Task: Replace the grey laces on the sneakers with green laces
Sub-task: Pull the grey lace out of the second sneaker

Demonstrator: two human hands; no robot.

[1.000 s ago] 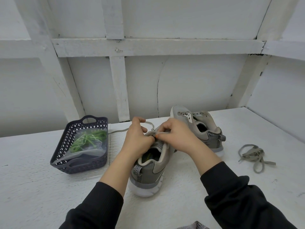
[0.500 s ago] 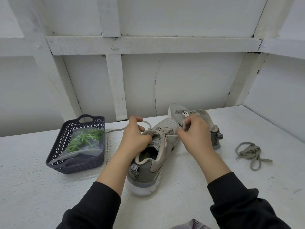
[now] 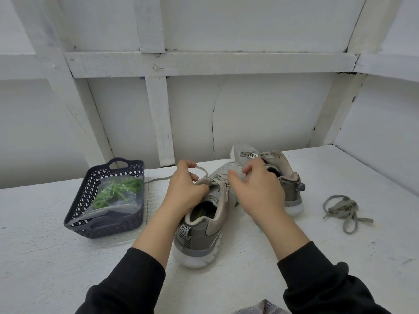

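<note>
The white-painted table (image 3: 45,257) runs back to a boarded wall (image 3: 260,114), with a side wall closing in on the right. Bare, rough surface lies open in front of the basket and between the shoes and the loose lace.

The near sneaker (image 3: 204,234) stands mid-table with its heel toward the person. It is grey mesh with smooth panels over a white sole, and its toe is just beside the far sneaker (image 3: 290,189).

The left hand (image 3: 184,191) sits at the near sneaker's left eyelets, fingers curled round the grey lace (image 3: 158,179) — a flat ribbon trailing left toward the basket (image 3: 74,219). The right hand (image 3: 256,191) is over the toe end with fingers bent; I cannot tell whether it pinches anything.

The basket is dark plastic lattice with handle slots, and it holds a clear bag (image 3: 129,199) of green laces (image 3: 118,189). A loose lace (image 3: 340,208) lies tangled well to the right — apart from both shoes.
</note>
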